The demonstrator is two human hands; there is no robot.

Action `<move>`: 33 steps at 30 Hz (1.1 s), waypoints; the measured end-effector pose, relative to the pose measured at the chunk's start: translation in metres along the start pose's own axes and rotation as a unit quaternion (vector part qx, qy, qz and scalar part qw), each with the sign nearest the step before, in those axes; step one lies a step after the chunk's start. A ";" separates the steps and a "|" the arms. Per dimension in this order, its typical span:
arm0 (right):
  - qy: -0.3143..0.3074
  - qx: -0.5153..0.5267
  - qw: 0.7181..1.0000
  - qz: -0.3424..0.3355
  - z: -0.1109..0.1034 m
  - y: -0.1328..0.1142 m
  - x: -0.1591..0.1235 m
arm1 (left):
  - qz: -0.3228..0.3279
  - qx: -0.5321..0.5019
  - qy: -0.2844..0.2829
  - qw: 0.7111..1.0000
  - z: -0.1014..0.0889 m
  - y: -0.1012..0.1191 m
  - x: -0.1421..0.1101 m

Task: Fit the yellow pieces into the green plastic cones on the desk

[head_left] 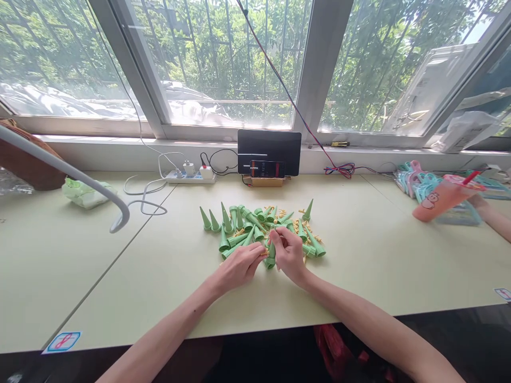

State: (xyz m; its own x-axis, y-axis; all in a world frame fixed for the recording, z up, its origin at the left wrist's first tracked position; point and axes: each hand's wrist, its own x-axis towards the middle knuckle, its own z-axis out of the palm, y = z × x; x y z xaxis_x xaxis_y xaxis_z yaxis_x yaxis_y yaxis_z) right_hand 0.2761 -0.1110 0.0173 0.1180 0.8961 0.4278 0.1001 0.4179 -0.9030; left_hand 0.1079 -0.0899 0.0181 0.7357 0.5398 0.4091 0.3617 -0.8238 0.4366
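Note:
Green plastic cones (225, 219) stand and lie in a pile in the middle of the table, with small yellow plastic pieces (315, 238) scattered among them. My right hand (290, 254) is closed around the upper part of a green cone (271, 256), whose wide end points down. Just left of it, my left hand (241, 263) pinches a small yellow piece (265, 252) close to that cone. The fingers partly hide both pieces, so I cannot tell whether they touch.
Behind the pile, a phone (267, 169) leans against a dark tablet (269, 143). A power strip (191, 177) with cables lies left of them. At right stand a pink drink cup (443, 199), teal and pink items (415, 178) and another person's hand (481, 205). A white curved bar (80, 178) crosses the left.

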 end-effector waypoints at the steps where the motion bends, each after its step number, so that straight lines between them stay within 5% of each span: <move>1: 0.000 0.001 1.000 0.000 0.000 0.000 0.000 | 0.002 0.003 0.001 1.000 0.000 0.000 0.000; 11: 0.008 -0.023 0.999 -0.039 0.000 0.006 -0.001 | -0.037 0.000 0.017 0.999 0.005 0.003 -0.001; 25: 0.030 -0.101 0.963 -0.246 0.000 0.002 -0.001 | -0.142 -0.186 0.006 0.972 0.000 0.013 0.006; 33: 0.045 -0.100 0.965 -0.237 0.000 0.002 -0.002 | -0.118 -0.157 0.028 0.980 0.003 0.010 0.005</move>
State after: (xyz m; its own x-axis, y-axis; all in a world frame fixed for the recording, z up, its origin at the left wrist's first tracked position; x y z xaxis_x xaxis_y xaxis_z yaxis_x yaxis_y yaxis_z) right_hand 0.2758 -0.1116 0.0150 0.0965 0.5907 0.8011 0.3509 0.7330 -0.5827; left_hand 0.1168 -0.0964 0.0224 0.6163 0.7252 0.3071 0.3175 -0.5856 0.7458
